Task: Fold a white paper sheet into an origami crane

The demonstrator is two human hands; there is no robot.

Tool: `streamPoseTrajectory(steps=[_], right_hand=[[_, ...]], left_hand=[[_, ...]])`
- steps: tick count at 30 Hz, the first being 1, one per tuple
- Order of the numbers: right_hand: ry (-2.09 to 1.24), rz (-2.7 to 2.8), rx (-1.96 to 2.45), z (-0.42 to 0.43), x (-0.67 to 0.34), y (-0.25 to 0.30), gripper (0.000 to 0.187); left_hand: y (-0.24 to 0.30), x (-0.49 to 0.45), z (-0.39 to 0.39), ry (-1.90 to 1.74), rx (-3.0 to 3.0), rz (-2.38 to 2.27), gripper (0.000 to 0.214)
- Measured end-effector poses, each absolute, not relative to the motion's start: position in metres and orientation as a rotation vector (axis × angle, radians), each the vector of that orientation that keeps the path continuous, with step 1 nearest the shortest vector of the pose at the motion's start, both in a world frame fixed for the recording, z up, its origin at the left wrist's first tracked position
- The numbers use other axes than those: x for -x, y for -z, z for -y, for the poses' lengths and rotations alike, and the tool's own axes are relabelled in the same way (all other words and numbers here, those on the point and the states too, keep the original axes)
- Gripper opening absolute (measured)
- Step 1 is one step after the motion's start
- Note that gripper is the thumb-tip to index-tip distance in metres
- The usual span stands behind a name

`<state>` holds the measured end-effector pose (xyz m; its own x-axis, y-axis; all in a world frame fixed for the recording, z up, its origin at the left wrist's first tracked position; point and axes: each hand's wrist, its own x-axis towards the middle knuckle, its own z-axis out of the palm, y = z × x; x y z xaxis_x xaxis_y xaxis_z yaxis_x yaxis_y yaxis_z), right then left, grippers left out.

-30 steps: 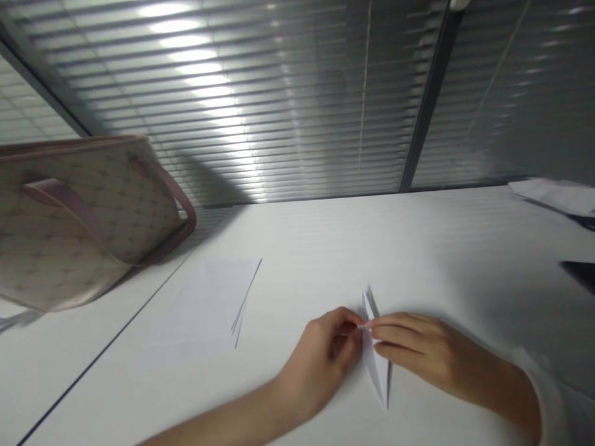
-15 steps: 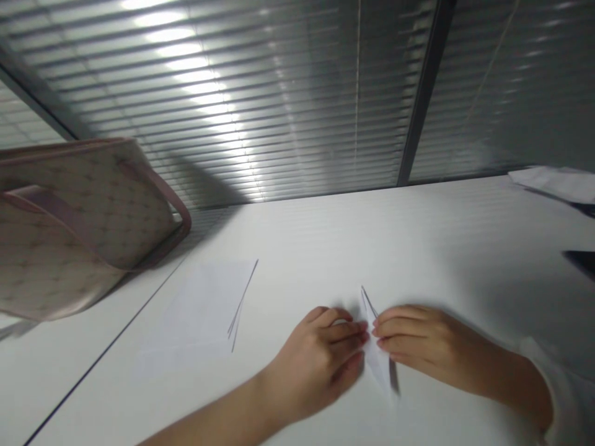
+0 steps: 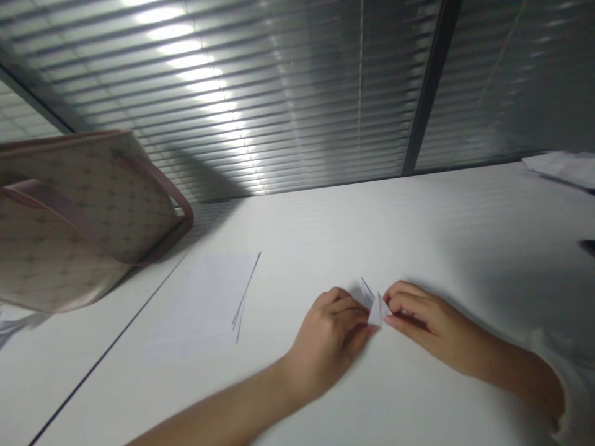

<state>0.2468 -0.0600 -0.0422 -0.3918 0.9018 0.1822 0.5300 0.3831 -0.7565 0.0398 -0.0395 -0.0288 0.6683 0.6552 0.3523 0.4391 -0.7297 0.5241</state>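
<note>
A small piece of folded white paper lies low over the white table, between my two hands. One pointed end is bent up over the rest, and a second narrow tip points away from me. My left hand is closed, pinching the paper's left side between thumb and fingers. From the right, my right hand pinches the other edge with thumb and fingertips. The fingers hide part of the folds.
Several white paper sheets lie to the left. A pale patterned bag with pink handles stands at the far left. Blinds rise behind the table. White papers and a dark object lie at the right edge.
The paper's near point, which lay stretched toward me, is now folded up and away from me. Both hands have shifted with it, still pinching the paper.
</note>
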Motion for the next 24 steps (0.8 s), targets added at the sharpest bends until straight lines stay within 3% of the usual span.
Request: streamPoseTrajectory(steps=[18,24], right_hand=[[-0.713,2.175,1.357,0.049,-0.235,0.039,0.021],[-0.451,2.276,1.381,0.056,-0.232,0.039,0.014]], left_hand=[[0.02,-0.049,0.04,-0.625,-2.219,-1.152,0.011],[0.024,-0.048,0.043,-0.691,-2.303,-1.16,0.017]])
